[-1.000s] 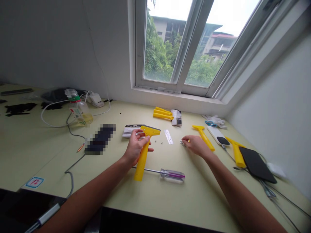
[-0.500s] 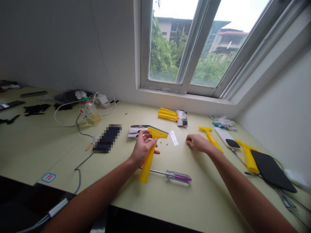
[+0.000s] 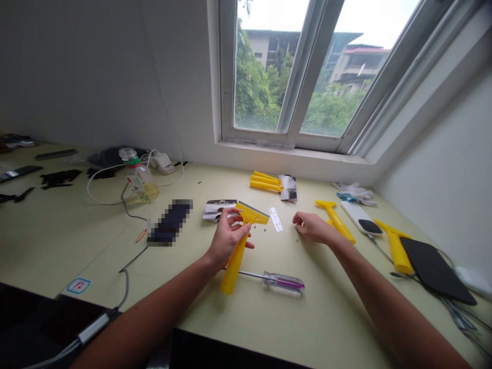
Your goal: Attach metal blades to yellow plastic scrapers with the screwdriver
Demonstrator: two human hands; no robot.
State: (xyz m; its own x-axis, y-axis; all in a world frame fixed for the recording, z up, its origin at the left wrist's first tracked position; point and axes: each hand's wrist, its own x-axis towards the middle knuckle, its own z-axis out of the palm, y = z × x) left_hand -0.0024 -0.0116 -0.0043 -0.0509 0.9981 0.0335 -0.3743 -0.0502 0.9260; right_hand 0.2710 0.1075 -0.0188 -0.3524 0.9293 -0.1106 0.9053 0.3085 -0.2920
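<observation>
My left hand point(image 3: 225, 240) grips a yellow scraper point(image 3: 234, 264) just under its head, the handle slanting toward me and a dark blade edge along the top. Fingers bent down and drawn together, my right hand point(image 3: 313, 227) is low over the table; whatever is between the fingertips is hidden. Just below those fingers lies a small screw point(image 3: 297, 240). A white, slotted flat plate point(image 3: 275, 219) rests between the hands, with small metal screws point(image 3: 265, 229) beside it. A screwdriver point(image 3: 284, 282) with a clear and purple handle lies behind the scraper's handle, its tip hidden.
Yellow handles point(image 3: 265, 181) with a printed packet point(image 3: 288, 188) lie near the window. At right are two more yellow scrapers point(image 3: 336, 220), a white power bank point(image 3: 360, 218) and a black flat device point(image 3: 436, 269). A bottle point(image 3: 140, 179), cables and a pixelated dark object point(image 3: 171, 223) occupy the left.
My right hand's fingers have lifted slightly, and a small screw now shows on the table below them. The scraper stays in my left hand, hardly moved.
</observation>
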